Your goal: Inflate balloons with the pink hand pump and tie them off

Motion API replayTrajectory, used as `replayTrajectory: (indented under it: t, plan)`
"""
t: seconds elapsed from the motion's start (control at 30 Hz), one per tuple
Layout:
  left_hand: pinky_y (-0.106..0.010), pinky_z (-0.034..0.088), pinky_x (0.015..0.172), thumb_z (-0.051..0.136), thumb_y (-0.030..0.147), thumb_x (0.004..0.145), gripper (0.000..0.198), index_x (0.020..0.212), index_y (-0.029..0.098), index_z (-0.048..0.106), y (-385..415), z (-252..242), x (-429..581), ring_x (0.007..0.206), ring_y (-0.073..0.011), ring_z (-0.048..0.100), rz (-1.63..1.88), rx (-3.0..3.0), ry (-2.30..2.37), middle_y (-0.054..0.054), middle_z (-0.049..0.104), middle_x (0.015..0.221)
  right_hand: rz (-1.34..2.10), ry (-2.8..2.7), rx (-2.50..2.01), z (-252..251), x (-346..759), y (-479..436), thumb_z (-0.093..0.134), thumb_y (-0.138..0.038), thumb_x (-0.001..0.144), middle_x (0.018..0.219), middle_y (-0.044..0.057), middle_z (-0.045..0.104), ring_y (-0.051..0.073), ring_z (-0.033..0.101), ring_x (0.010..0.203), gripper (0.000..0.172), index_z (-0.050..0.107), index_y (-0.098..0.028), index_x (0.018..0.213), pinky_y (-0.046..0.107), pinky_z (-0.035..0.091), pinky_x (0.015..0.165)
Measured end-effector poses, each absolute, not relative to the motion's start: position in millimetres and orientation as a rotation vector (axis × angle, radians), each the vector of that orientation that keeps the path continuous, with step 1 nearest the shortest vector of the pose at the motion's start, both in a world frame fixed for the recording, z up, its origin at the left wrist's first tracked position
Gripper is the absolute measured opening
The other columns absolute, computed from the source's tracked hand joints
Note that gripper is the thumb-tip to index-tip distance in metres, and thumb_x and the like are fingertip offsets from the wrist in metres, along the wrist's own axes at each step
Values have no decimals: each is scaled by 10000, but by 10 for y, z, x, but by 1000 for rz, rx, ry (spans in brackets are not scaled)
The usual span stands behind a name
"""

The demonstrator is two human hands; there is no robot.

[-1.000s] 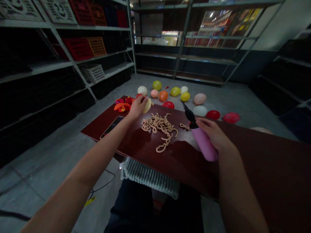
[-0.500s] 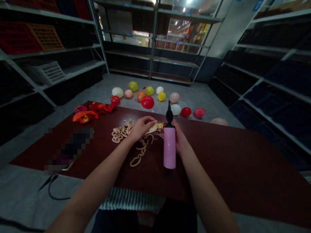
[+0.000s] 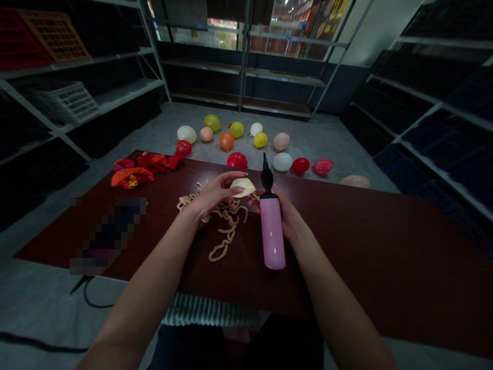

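Between thumb and fingers, my left hand [image 3: 215,194] pinches a limp pale-yellow balloon [image 3: 244,187]. My right hand [image 3: 288,211] is wrapped round a pink hand pump [image 3: 273,236] with a black tapered nozzle [image 3: 266,177] pointing up. Some right fingertips show left of the pump, near the balloon's narrow end. Whether they grip that end is hard to make out. The pump is tilted slightly, in front of part of the right hand. Beneath and beside my left hand lies a tangle of beige long thin balloons [image 3: 227,234] on the dark brown table [image 3: 354,246].
Orange and red crumpled foil-like pieces [image 3: 133,177] lie at the table's far left, with a blurred-out object [image 3: 111,234] nearer. Several inflated balloons [image 3: 226,141] rest on the floor beyond the far edge. Shelving racks [image 3: 242,77] stand behind and at both sides.
The pale balloon has been lifted and shows more plainly in my left hand, which has shifted slightly left and up. The pump has tipped a little. The camera view has tilted down.
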State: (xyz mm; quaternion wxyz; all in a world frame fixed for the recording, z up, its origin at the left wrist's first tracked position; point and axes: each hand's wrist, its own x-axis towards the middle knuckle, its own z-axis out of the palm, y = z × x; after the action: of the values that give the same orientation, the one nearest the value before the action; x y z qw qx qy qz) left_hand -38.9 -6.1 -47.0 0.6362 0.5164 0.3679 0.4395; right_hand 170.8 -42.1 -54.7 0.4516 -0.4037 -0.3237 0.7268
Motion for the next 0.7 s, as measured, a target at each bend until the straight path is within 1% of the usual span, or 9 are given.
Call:
replayTrajectory:
  t: [0.1,0.17,0.23,0.33,0.43,0.5,0.57,0.63,0.7]
  plan:
    - [-227,501,537,831,290,734,364,1066,170,741,38,-555,-439,681,-149,669,1111,1128,1078,-76,743,932,1833,-717,-922,-495,1754,-418,513,-542,954,1078,101,771,170,737,878,452,739,-160,1039,229,627,651]
    - [-220,481,498,820,297,750,293,982,143,731,96,-603,-463,584,-123,624,1229,1054,1184,-54,715,813,1844,-665,-882,-476,1775,-414,496,-521,968,1094,98,770,154,734,861,451,737,-153,1066,207,619,638]
    - [-215,508,529,805,259,756,243,936,132,703,133,-629,-477,601,-116,639,1354,952,1196,-46,707,821,1864,-631,-844,-471,1783,-410,489,-511,975,1093,95,771,142,732,844,451,727,-148,1096,193,614,637]
    - [-215,553,620,782,219,761,202,897,135,659,150,-634,-476,717,-128,697,1564,817,1130,-39,703,896,1895,-609,-780,-476,1777,-404,534,-509,957,1132,107,763,140,738,853,440,709,-141,1123,179,610,636]
    - [-200,535,600,791,320,776,240,810,137,638,122,-615,-444,658,-116,671,1662,789,1088,-21,676,793,1926,-579,-702,-481,1763,-397,555,-485,951,1201,118,746,153,748,896,429,694,-137,1159,179,610,620]
    - [-207,513,560,746,483,817,376,734,131,645,80,-601,-409,583,-120,636,1514,867,1066,-48,675,714,1938,-540,-677,-483,1755,-395,542,-465,959,1215,112,744,155,750,903,416,690,-142,1175,180,610,610]
    - [-231,495,522,626,650,861,553,694,125,673,26,-599,-366,538,-148,627,1213,968,1036,-98,693,679,1935,-512,-684,-481,1752,-397,540,-454,960,1210,102,748,153,751,893,400,689,-157,1183,184,611,608]
    - [-260,489,503,510,755,875,678,736,127,722,-28,-619,-315,533,-186,644,899,1040,994,-136,717,691,1922,-512,-698,-475,1754,-406,553,-451,952,1217,89,747,152,749,894,391,687,-181,1200,188,613,619]
    - [-281,502,521,464,803,866,729,845,137,759,-77,-656,-251,586,-222,678,712,1069,928,-149,741,745,1919,-538,-696,-465,1755,-421,565,-460,941,1242,76,739,151,745,912,400,682,-203,1224,192,612,630]
